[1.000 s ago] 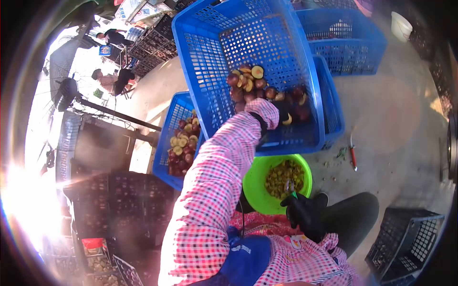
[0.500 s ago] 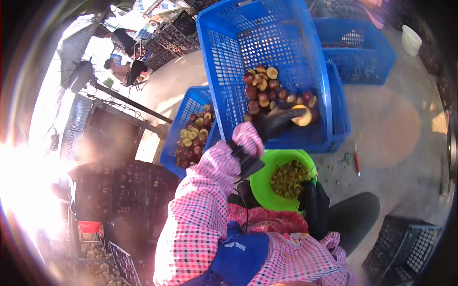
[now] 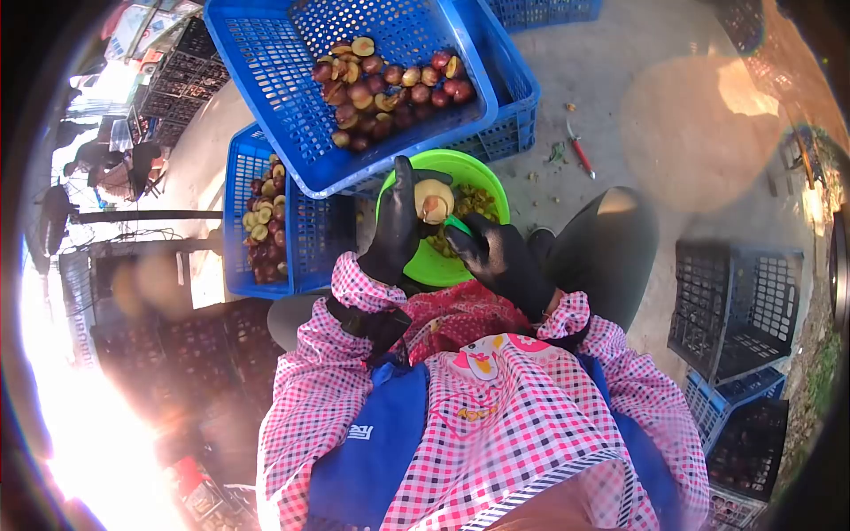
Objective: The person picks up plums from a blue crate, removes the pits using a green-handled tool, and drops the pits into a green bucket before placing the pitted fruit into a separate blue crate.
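Over a bright green bowl [image 3: 498, 181] my two black-gloved hands are close together. My left hand [image 3: 394, 219] is closed around a halved fruit [image 3: 434, 202], its pale cut face showing. A small tool with a green handle [image 3: 458, 225] is gripped in my right hand [image 3: 503, 261], its tip against the fruit. Chopped yellow-brown bits [image 3: 476, 203] lie in the bowl. Just beyond stands a blue crate [image 3: 239, 66] with many red and cut fruits [image 3: 390, 93] inside.
Another blue crate [image 3: 310, 257] with cut fruits stands at the left. A red-handled knife [image 3: 581, 157] lies on the floor right of the crates. Black crates [image 3: 704, 305] stand at the right. People are dimly visible at the far left.
My left hand has come back from the blue crate to above the bowl with a cut fruit. My right hand has left the bowl's rim and now holds the green-handled tool. The view has shifted.
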Tool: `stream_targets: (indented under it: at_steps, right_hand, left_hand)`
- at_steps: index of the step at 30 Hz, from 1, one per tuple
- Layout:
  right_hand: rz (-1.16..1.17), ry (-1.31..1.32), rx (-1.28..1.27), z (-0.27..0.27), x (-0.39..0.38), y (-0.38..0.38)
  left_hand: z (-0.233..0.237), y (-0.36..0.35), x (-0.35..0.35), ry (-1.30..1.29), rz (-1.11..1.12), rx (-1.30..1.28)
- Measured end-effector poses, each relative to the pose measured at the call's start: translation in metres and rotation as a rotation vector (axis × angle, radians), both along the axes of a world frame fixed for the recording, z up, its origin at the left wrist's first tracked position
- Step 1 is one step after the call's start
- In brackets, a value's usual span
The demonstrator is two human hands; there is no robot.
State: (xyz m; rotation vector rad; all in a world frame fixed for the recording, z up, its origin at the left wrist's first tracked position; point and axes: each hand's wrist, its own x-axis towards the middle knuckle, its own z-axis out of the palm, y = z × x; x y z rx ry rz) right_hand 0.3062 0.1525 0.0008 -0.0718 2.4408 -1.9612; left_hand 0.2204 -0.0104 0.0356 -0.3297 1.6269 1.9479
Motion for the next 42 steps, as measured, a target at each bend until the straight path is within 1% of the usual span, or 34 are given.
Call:
stream_targets:
  at_steps: [1,3,4,6,7,9,10,11,12,13,14,15,17,19,21,22,23,25,27,28,29,30,31,32,33,34,35,36,38,39,41,42]
  right_hand:
    - [-0.015,0.028,0.001,0.0,0.001,0.0]
    - [-0.032,0.054,0.003,-0.002,0.0,0.0]
    - [-0.023,0.058,-0.024,-0.005,-0.001,0.0]
    - [-0.019,0.06,-0.052,-0.005,-0.002,-0.001]
    - [-0.032,0.092,-0.077,-0.005,-0.002,0.0]
    - [-0.05,0.114,-0.104,-0.009,-0.003,0.0]
    - [-0.003,0.178,-0.119,-0.015,-0.005,0.0]
    - [0.043,0.245,-0.135,-0.022,-0.007,-0.001]
    - [0.036,0.237,-0.136,-0.028,-0.009,-0.001]
    - [0.087,0.205,-0.162,-0.036,-0.011,0.001]
    - [0.136,0.172,-0.189,-0.032,-0.014,0.003]
    - [0.127,0.167,-0.19,-0.028,-0.016,0.006]
    - [0.25,-0.249,-0.335,-0.018,-0.017,0.015]
    - [0.259,-0.223,-0.335,-0.02,-0.019,0.017]
    - [0.269,-0.196,-0.338,-0.012,-0.021,0.019]
    - [0.304,-0.251,-0.388,-0.007,-0.021,0.024]
    - [0.341,-0.307,-0.438,-0.002,-0.02,0.026]
    - [0.309,-0.305,-0.399,-0.008,-0.019,0.019]
    - [0.282,-0.306,-0.361,-0.009,-0.017,0.017]
    - [0.336,-0.366,-0.349,-0.009,-0.018,0.019]
    - [0.386,-0.422,-0.338,-0.009,-0.019,0.02]
    - [0.383,-0.42,-0.34,-0.008,-0.018,0.02]
    - [0.429,-0.233,-0.417,-0.008,-0.015,0.018]
    - [0.472,-0.045,-0.49,-0.006,-0.012,0.017]
    - [0.475,-0.048,-0.489,-0.003,-0.008,0.016]
    - [0.47,-0.321,-0.734,0.002,-0.006,0.016]
    - [0.455,-0.592,-0.968,0.006,-0.008,0.016]
    - [0.457,-0.585,-0.967,0.006,-0.009,0.015]
    - [0.593,-0.757,-1.459,-0.002,-0.003,0.012]
    - [0.588,-0.759,-1.46,-0.005,-0.001,0.012]
    - [0.655,-0.756,-1.477,-0.009,-0.005,0.012]
    - [0.655,-0.758,-1.476,-0.002,-0.005,0.014]
  left_hand:
    - [-0.003,0.0,0.001,-0.005,0.0,-0.003]
    - [-0.009,0.005,0.003,0.227,-0.031,-0.099]
    - [-0.01,0.008,0.006,0.222,-0.036,-0.099]
    - [-0.007,0.016,0.01,0.526,-0.065,-0.286]
    - [-0.01,0.017,0.008,0.523,-0.069,-0.286]
    - [-0.018,0.02,0.004,0.432,-0.005,-0.266]
    - [-0.022,0.019,0.002,0.424,-0.01,-0.267]
    - [-0.024,0.017,-0.002,0.474,-0.066,-0.345]
    - [-0.025,0.017,-0.004,0.522,-0.123,-0.421]
    - [-0.027,0.016,-0.008,0.516,-0.13,-0.42]
    - [-0.023,0.019,-0.011,0.4,-0.121,-0.38]
    - [-0.02,0.021,-0.014,0.286,-0.112,-0.34]
    - [-0.013,0.024,-0.015,0.301,-0.165,-0.326]
    - [-0.015,0.026,-0.014,0.324,-0.214,-0.314]
    - [-0.022,0.028,-0.011,0.378,-0.084,-0.238]
    - [-0.025,0.028,-0.01,0.377,-0.087,-0.239]
    - [-0.026,0.03,-0.007,0.428,-0.07,-0.245]
    - [-0.027,0.028,-0.009,0.487,-0.052,-0.247]
    - [-0.025,0.02,-0.01,0.532,-0.215,-0.289]
    - [-0.025,0.02,-0.007,0.533,-0.215,-0.291]
    - [-0.023,0.024,-0.003,0.736,-0.235,-0.304]
    - [-0.02,0.028,-0.002,0.939,-0.253,-0.312]
    - [-0.016,0.029,-0.001,0.938,-0.254,-0.311]
    - [-0.002,0.034,-0.002,0.626,-0.171,-0.13]
    - [0.004,0.037,-0.002,0.311,-0.084,0.048]
    - [-0.009,0.036,-0.005,0.323,0.033,0.016]
    - [-0.01,0.038,-0.006,0.332,0.033,0.019]
    - [-0.011,0.04,-0.006,0.385,0.054,0.022]
    - [-0.016,0.047,-0.004,0.484,0.116,0.025]
    - [-0.016,0.05,-0.001,0.48,0.114,0.027]
    - [-0.012,0.054,-0.001,0.348,0.18,-0.012]
    - [-0.022,0.048,-0.006,0.225,0.161,0.155]
